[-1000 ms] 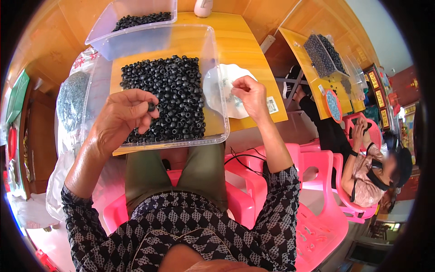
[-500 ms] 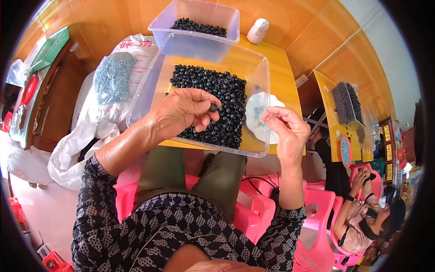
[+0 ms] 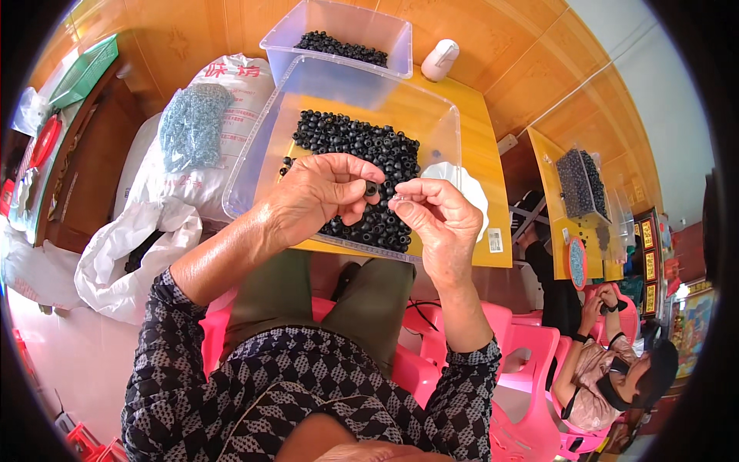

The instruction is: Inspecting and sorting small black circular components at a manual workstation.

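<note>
My left hand (image 3: 327,189) pinches a small black bead-like piece (image 3: 372,189) with a hole in it, between thumb and fingertips. Close beside it, my right hand (image 3: 439,215) is closed in a pinch on something small and clear, too tiny to name. Both hands hover over a clear plastic bin (image 3: 254,146). Many more black bead-like pieces (image 3: 358,138) lie spread across its bottom, partly hidden by my hands. To the right of the bin, a white scalloped plate (image 3: 473,192) is partly covered by my right hand.
Behind stands a second clear bin (image 3: 339,61) with black pieces, beside a white bottle-shaped object (image 3: 440,60). A bag of pale blue bits (image 3: 192,127) rests on a white sack (image 3: 231,85) at left. Another person (image 3: 608,377) sits at right by a second yellow table (image 3: 550,200).
My right hand has moved left from above the white plate, bringing its fingertips almost to the black piece. My left hand keeps its pinch on that piece.
</note>
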Action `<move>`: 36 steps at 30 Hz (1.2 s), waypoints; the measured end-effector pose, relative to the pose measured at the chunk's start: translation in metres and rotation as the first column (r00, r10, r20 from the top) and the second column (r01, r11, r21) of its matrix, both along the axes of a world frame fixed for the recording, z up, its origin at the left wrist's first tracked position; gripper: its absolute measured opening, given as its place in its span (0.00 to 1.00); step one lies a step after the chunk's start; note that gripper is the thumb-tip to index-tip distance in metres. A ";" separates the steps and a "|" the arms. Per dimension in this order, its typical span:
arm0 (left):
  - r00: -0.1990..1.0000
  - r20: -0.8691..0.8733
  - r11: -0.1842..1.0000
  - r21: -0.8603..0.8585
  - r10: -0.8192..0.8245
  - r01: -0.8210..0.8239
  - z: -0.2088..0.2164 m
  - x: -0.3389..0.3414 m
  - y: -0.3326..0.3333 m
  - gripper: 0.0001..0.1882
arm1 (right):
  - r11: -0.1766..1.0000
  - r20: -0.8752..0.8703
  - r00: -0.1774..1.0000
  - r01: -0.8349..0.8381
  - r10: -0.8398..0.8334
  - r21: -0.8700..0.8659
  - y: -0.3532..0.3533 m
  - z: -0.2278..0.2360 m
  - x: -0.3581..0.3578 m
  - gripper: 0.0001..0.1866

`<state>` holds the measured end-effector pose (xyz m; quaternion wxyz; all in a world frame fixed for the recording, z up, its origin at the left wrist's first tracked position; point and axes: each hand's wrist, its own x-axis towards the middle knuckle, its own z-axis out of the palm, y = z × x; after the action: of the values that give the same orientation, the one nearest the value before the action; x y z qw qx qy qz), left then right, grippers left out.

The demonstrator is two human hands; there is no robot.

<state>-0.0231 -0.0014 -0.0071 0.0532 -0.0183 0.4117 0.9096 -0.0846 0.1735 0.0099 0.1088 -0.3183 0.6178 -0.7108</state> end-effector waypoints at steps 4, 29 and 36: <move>0.998 -0.028 0.996 -0.076 0.049 -0.051 0.001 0.002 0.002 0.08 | 1.000 -0.029 1.000 -0.013 0.012 -0.017 -0.003 0.000 0.006 0.06; 0.981 -0.041 0.975 -0.113 0.190 -0.194 0.005 0.004 0.009 0.06 | 0.995 -0.055 0.994 0.088 -0.091 -0.048 -0.012 -0.017 0.012 0.07; 0.987 -0.048 0.958 -0.238 0.154 -0.161 0.002 0.005 0.007 0.06 | 0.993 -0.025 0.994 0.109 -0.110 -0.037 -0.013 -0.018 0.013 0.07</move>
<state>-0.0180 0.0061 -0.0046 -0.0279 -0.0439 0.5172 0.8543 -0.0712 0.1606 -0.0082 0.0554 -0.2954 0.6229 -0.7222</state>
